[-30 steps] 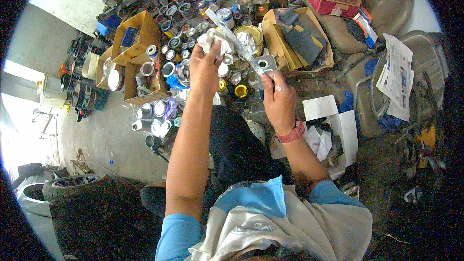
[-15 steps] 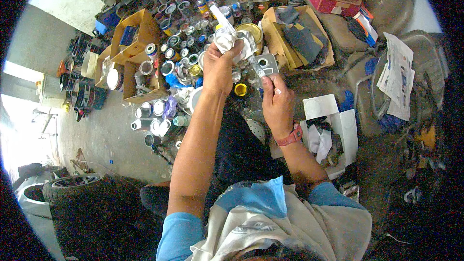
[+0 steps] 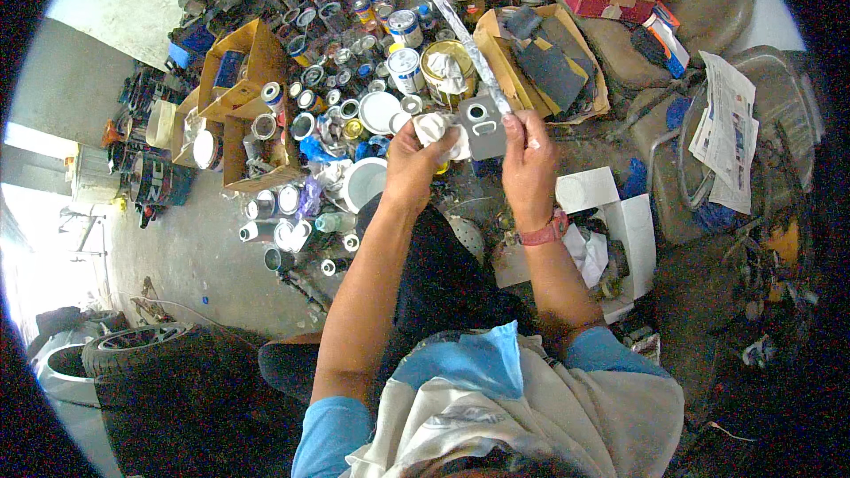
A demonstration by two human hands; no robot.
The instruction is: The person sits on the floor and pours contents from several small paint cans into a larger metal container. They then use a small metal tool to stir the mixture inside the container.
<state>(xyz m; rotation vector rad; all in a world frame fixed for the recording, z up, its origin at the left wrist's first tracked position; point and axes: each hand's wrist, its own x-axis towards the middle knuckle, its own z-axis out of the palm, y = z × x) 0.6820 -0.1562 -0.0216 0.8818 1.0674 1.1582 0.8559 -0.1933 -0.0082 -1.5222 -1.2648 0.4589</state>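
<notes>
Left hand (image 3: 407, 164) pinched on a white rag (image 3: 431, 127), right hand (image 3: 530, 164) closed round the near end of a smeared stick (image 3: 463, 40), stick slanting up and left between gold tin (image 3: 436, 88) and cardboard box (image 3: 506, 80), grey plate (image 3: 460, 130) between the hands, cans (image 3: 405, 71) crowding beyond.

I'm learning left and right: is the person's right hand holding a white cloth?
No, the left hand holds the white cloth, while the right hand holds a long pale stick.
</notes>
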